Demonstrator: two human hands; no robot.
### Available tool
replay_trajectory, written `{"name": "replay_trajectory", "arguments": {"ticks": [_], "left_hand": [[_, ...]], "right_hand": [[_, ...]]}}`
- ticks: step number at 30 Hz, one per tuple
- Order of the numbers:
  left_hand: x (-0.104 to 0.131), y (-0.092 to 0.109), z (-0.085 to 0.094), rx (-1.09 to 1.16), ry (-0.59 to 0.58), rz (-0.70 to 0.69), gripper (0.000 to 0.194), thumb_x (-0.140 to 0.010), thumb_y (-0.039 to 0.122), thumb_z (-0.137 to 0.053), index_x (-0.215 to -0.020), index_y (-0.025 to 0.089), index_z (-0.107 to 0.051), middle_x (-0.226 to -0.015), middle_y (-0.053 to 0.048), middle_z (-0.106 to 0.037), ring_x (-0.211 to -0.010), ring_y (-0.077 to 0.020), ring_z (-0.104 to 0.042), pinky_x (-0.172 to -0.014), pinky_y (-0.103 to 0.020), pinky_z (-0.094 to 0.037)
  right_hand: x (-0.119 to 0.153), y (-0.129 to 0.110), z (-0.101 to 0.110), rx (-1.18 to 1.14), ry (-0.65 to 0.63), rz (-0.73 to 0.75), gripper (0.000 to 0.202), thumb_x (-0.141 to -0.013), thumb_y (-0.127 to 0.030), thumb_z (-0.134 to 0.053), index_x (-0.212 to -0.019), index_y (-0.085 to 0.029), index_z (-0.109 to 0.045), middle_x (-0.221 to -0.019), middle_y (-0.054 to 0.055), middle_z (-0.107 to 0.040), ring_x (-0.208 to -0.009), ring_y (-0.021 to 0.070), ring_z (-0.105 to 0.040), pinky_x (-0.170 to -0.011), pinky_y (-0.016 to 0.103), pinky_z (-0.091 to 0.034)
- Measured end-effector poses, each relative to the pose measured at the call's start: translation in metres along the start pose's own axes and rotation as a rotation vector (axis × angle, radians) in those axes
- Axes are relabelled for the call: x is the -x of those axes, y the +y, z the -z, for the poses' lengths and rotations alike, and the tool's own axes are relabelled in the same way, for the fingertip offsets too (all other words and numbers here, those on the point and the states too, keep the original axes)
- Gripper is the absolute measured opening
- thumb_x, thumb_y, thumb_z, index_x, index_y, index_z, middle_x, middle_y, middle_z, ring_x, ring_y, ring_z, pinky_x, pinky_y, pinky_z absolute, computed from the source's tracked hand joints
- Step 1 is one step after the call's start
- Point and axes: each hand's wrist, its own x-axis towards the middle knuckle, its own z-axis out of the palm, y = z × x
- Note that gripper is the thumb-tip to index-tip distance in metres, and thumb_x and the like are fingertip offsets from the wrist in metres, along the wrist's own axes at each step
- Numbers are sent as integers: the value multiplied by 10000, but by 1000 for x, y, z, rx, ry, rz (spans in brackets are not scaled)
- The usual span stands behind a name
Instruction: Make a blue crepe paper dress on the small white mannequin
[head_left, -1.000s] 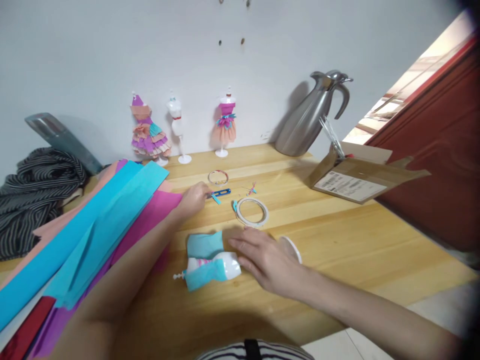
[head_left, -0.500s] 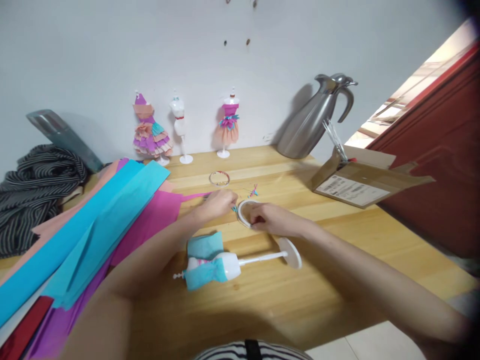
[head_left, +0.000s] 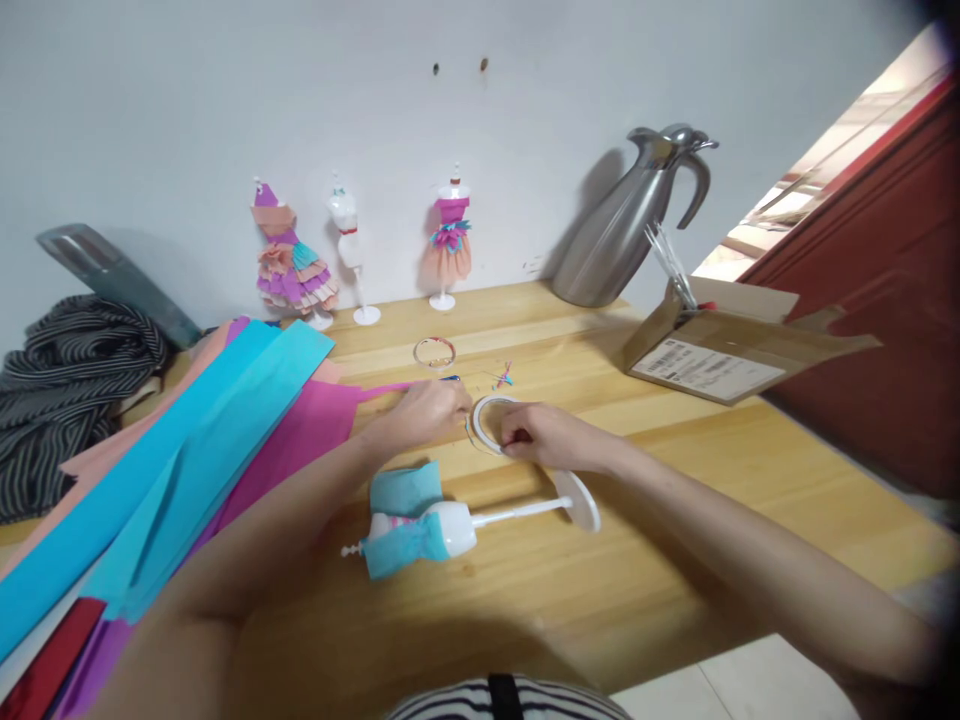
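My left hand (head_left: 439,405) is closed low over the table, left of a white tape ring (head_left: 481,425); what its fingers hold is too small to make out. My right hand (head_left: 536,432) has its fingers curled together over the ring's right side, and they hide part of it. Nearer to me a white mannequin (head_left: 457,530) lies on its side, its round base to the right. Light blue paper (head_left: 405,490) is around and beside its torso. Small pink and blue scraps (head_left: 505,376) lie just beyond the ring.
Long coloured paper strips (head_left: 217,450) cover the left side. Three small mannequins stand by the wall, one in a layered dress (head_left: 289,260). A bracelet-like ring (head_left: 434,352) lies behind my hands. A metal jug (head_left: 619,230) and an open cardboard box (head_left: 705,350) stand at the right.
The view has shifted slightly. My left hand has turned a little, and a dark-tipped thing now shows behind it. My right hand stays at the tape ring.
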Motion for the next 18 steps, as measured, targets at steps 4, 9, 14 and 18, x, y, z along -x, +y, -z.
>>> {"name": "replay_trajectory", "arguments": {"ticks": [4,9,14,18], "left_hand": [[4,5,-3,-122,-102,-126,257,-922,263,-443,-912,199,-691,-884,-42,-613,-772,-166,-593,-639,-255,-395],[10,1,-14,-291,-55,-239,274,-948,172,-381,-981,181,-653,-995,-58,-608,-835,-172,-584,-689,-270,-415],[21,-3,-21,-305,5,-383,286,-960,124,-358,-1020,174,-633,-1002,-57,-634,-903,-174,-589,-743,-276,-451],[21,-6,-25,-254,21,-419,249,-960,177,-411,-903,168,-653,-962,-52,-654,-906,-170,-601,-754,-274,-474]], "right_hand": [[-2,2,0,-13,1,-6,85,-712,-142,-582,-666,-167,-649,-735,23,-638,-653,134,-531,-614,242,-357],[-2,2,-1,-8,4,-6,94,-705,-144,-589,-643,-162,-656,-688,14,-637,-611,126,-521,-589,237,-350],[-12,6,9,23,76,3,105,-735,-171,-579,-668,-155,-659,-607,-3,-607,-553,126,-512,-550,227,-354],[-49,-1,18,94,215,54,211,-795,-129,-492,-908,-133,-670,-799,60,-667,-675,164,-579,-631,256,-409]]}}
